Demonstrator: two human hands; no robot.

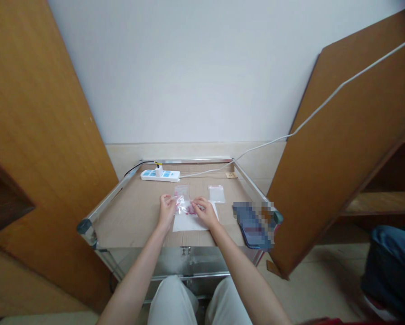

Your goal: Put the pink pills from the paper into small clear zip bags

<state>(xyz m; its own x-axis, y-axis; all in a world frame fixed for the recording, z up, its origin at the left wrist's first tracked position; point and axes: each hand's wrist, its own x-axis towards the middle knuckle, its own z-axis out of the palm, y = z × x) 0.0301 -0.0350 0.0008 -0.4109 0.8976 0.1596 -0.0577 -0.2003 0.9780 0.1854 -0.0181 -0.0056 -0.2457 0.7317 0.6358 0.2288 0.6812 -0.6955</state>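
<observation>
My left hand pinches the left edge of a small clear plastic bag, which shines in the light. Close to its right side, my right hand has thumb and fingers pressed together over small red pieces. What exactly sits between those fingertips is too small to make out. Under both lies a white sheet on the cardboard-covered table top. Another clear bag with some pink on it lies just behind. To the right rests a stack of clear bags.
A white power strip with a plug in it lies at the back left, its white cable running off right. A dark, partly blurred phone-like object rests at the right edge. Wooden panels flank the table; another person's leg shows at right.
</observation>
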